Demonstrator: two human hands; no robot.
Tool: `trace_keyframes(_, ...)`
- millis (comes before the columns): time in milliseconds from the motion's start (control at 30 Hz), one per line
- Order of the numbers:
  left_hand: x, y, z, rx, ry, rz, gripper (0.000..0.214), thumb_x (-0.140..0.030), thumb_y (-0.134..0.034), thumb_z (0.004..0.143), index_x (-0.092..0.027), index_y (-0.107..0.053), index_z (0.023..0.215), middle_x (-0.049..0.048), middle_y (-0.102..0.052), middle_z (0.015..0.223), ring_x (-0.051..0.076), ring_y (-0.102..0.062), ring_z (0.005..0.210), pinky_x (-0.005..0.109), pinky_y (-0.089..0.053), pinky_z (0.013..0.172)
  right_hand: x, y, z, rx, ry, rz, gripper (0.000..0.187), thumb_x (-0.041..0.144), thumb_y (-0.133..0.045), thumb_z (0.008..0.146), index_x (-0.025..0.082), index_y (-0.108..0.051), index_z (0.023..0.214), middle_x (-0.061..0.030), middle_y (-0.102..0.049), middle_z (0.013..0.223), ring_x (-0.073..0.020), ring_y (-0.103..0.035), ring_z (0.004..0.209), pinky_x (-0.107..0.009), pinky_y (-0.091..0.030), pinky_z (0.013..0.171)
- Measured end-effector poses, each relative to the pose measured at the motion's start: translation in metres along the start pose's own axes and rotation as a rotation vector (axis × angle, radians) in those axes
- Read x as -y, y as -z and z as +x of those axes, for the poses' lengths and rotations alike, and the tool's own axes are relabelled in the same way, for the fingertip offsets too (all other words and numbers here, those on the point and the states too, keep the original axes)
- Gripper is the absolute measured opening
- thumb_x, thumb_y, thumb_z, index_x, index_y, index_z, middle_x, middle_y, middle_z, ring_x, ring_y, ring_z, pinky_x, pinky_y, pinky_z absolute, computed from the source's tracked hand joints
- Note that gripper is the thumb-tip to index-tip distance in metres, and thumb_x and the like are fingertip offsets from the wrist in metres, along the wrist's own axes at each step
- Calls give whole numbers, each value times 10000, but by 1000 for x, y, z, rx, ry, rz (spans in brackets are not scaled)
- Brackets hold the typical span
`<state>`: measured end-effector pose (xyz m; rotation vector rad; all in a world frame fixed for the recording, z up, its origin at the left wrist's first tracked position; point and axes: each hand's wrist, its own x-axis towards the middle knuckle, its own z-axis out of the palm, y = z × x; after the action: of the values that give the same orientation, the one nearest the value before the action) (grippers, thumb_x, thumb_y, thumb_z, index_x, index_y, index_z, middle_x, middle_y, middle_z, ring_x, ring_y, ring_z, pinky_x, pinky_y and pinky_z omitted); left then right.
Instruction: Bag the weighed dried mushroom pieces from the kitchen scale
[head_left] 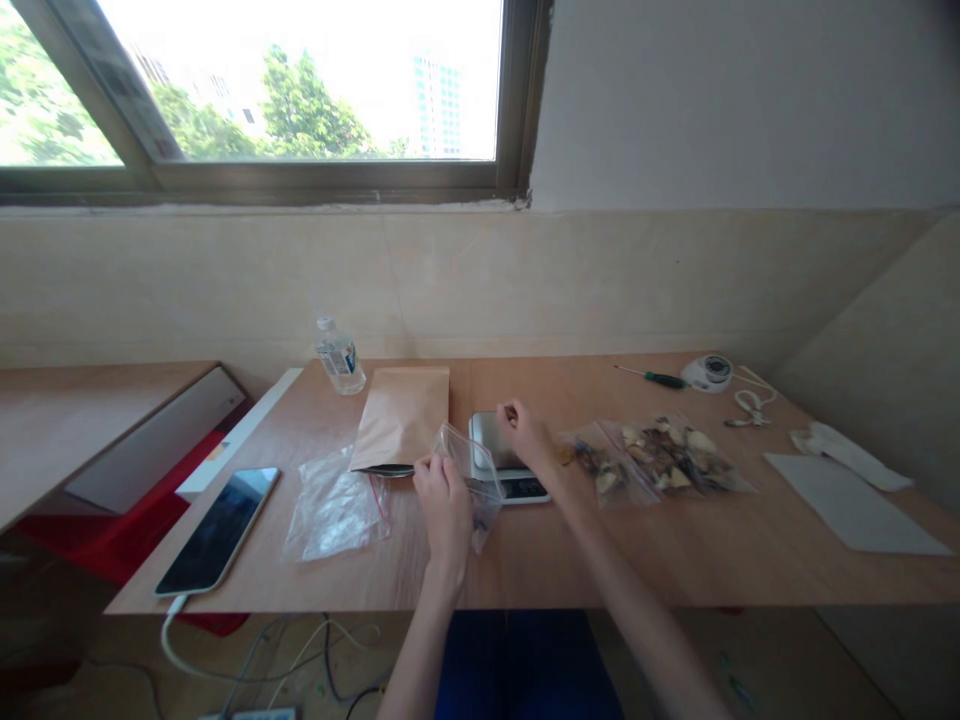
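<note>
My left hand [444, 503] grips a small clear plastic zip bag [474, 478] and holds its mouth open above the wooden table [525, 560]. My right hand [527, 433] hovers over the small digital scale [501, 455], fingers pinched together; what they hold is too small to make out. Just right of the scale lies an open clear bag of dried pieces [656, 458], brown and pale. A brown paper pouch [403, 417] lies flat just behind my left hand.
Empty clear bags [334, 508] and a smartphone [217, 528] on a cable lie at left. A water bottle [340, 356] stands near the wall. A screwdriver [652, 377], a tape roll [709, 372] and white sheets [851, 505] sit at right.
</note>
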<state>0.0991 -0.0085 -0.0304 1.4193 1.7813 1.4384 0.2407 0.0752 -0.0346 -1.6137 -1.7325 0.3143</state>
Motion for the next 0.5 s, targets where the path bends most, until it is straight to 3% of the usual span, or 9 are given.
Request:
trace_keyframes(67,-1,-2,-1,6,6,-6,261,-243,-306,870,-205,-451,655,46,-465,826,210,-487,864,427,-382,877,22,10,-2,-7,-21,217,391,443,-313,919,176,-583,826,-38,-650,780,-159,-602,730,-236,-410,659)
trace_keyframes(133,-3,-4,-3,10,11,-3,256,-249,-304,869,-208,-438,655,44,-458,818,210,-483,855,430,-380,876,45,19,-6,89,-34,349,430,461,-298,920,172,-583,776,-35,-646,737,-150,-597,682,-230,-411,631)
trace_keyframes(267,-5,-5,-6,-4,46,-39,253,-257,-300,873,-214,-432,662,32,-440,790,197,-470,803,414,-393,847,79,31,-19,230,-48,294,339,451,-409,895,166,-589,934,-66,-671,855,-172,-618,799,-249,-419,692)
trace_keyframes(367,-2,-5,-7,-21,123,-112,239,-268,-307,879,-210,-457,702,26,-448,808,179,-480,784,384,-413,827,87,38,-28,291,-31,306,385,470,-427,892,177,-541,1115,-80,-672,935,-183,-624,832,-271,-433,719)
trace_keyframes(500,6,-3,-5,-21,172,-180,246,-303,-315,878,-191,-496,756,35,-477,825,183,-510,818,373,-450,776,77,52,-40,292,-2,565,408,476,-333,923,207,-520,1167,-75,-642,1082,-157,-629,853,-274,-470,743)
